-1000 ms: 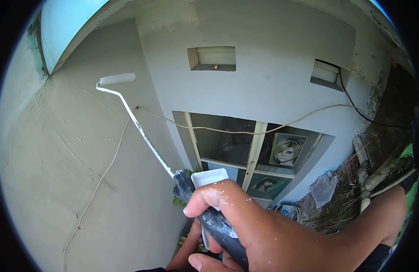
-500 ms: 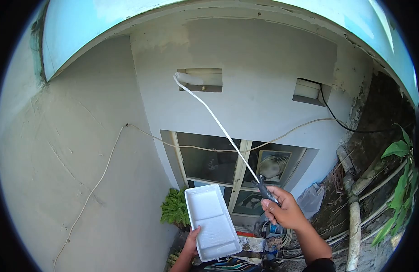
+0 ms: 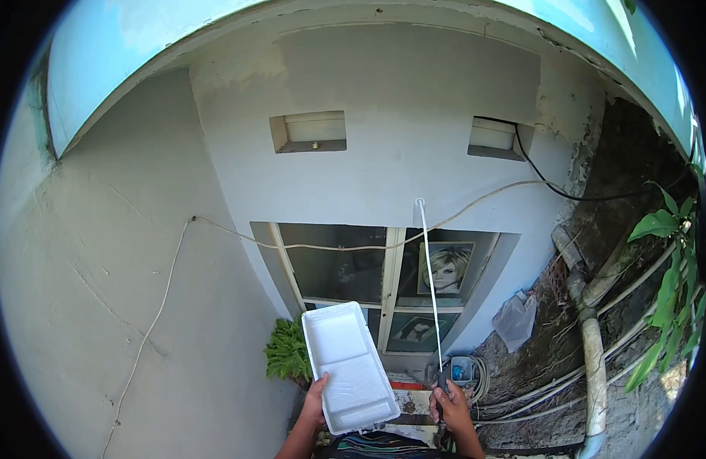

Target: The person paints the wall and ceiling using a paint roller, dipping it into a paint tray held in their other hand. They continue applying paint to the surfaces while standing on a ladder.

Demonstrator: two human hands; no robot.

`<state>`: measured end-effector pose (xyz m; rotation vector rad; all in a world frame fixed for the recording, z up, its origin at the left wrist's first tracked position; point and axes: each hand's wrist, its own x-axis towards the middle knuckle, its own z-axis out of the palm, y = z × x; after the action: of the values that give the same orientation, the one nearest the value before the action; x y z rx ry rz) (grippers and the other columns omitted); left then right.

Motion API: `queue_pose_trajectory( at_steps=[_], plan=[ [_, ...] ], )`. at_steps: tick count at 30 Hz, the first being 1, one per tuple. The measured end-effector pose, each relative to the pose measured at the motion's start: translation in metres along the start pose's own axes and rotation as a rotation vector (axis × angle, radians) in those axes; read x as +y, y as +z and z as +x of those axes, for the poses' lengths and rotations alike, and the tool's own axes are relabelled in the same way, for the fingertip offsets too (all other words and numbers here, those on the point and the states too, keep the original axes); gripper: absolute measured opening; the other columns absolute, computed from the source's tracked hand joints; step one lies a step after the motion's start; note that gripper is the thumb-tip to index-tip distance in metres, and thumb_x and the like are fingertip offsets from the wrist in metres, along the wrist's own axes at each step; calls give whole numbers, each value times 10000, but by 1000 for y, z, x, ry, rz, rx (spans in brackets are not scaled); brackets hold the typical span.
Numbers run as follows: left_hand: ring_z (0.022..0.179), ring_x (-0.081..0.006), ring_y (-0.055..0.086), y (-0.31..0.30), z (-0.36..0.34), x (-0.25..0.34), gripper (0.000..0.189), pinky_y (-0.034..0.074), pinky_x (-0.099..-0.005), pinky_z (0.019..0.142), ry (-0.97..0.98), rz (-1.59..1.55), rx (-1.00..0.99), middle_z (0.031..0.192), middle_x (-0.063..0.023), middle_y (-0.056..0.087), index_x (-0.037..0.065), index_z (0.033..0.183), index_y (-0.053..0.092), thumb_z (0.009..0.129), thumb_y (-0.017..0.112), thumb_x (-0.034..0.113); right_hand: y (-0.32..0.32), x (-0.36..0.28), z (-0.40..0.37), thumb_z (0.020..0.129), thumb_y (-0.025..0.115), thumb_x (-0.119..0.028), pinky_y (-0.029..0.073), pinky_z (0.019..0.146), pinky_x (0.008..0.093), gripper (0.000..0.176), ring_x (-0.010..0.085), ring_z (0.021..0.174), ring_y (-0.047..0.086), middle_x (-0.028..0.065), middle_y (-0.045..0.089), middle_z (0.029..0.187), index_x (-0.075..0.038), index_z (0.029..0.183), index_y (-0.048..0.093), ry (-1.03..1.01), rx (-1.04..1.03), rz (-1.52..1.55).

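My left hand (image 3: 314,401) is closed on the left edge of a white paint tray (image 3: 348,347), tilted so its inside faces me. The tray has a deep part and a ridged slope, both coated white. My right hand (image 3: 453,410) is wrapped round the dark handle of a paint roller (image 3: 432,291). The roller's long white rod points up and away from me, crossing the window in this view. Its head, seen end-on and small, overlaps the white wall (image 3: 383,183) just above the window.
A window (image 3: 391,268) with framed pictures behind it lies ahead, under two recessed vents (image 3: 316,144). A loose cable (image 3: 322,247) hangs across the wall. A potted fern (image 3: 288,350) stands lower left; pipes (image 3: 594,367), a plastic bag (image 3: 515,321) and leafy branches (image 3: 666,298) are right.
The roller head has left the left vent and moved down and right to above the window. My right hand has lowered and drawn back. The tray stays in my left hand.
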<state>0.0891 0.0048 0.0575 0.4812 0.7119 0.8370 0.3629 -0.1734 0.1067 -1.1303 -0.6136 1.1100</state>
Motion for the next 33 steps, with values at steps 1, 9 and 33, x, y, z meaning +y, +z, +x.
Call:
queue_pose_trajectory(
  at_steps=[1,9,33],
  plan=[
    [1070,-291,630,2,1,1,565,509,-455,946,-2,-2,-23,1203,-158,614,18,1369,443,948,608,356,-7,0,-9,1006,540,-139,401,407,269,186,138,454,494,69,541,700,-21,1131,469,23,-35,61],
    [1082,-286,631,20,0,4,559,507,-437,959,-16,2,-49,1216,-165,614,2,1367,450,967,586,368,-14,8,-13,985,578,-130,477,527,319,207,161,597,561,71,554,757,-44,1144,478,158,-202,175],
    [1181,-278,553,58,9,27,621,476,-444,999,267,-56,17,1303,-158,508,76,1463,279,976,579,317,10,-136,-69,884,663,-112,494,623,311,332,175,632,612,162,652,769,43,1176,629,-199,109,-1170]
  ],
)
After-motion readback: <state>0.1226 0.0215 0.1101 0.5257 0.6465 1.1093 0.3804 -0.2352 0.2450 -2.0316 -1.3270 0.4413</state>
